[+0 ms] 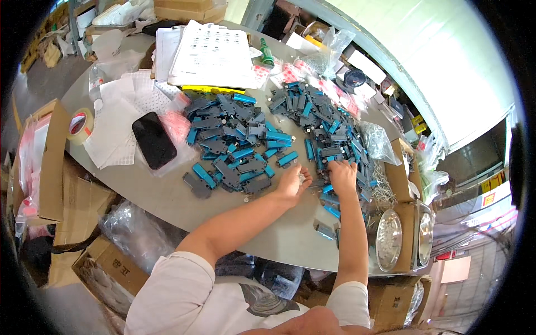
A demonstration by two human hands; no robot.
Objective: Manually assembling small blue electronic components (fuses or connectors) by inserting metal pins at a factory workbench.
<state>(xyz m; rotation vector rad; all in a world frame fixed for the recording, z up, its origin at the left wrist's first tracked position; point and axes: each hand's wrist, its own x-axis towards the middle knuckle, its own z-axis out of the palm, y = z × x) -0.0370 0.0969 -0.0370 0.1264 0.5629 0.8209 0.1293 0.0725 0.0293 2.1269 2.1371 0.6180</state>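
Blue-and-grey plastic parts are everywhere, folks, and we have 2 big heaps of them to the right of our landmark, the black phone (154,140). Nearer the phone sits the left heap (234,139); farther to its right spreads the right heap (329,131), with a few loose parts trailing off toward our side of the table (273,240).

And look at our hands! Our left hand (293,183), to the right of the phone and a little nearer us, has its fingers curled around small pale pieces (302,178). Our right hand (342,174), farther right again, has its fingers bunched and dipping into the near part of the right heap; whether they're clamped on a part, we can't tell.

How far along are we? Midway, we'd judge: plenty of parts lie in each heap, and the pale pieces in our left palm look waiting to be used. Which heap counts as finished, if either does, we can't say from here; the parts are too small and jumbled. Well to the right of the phone, a round bowl (379,245) shows more small white bits, so supplies look far from spent.
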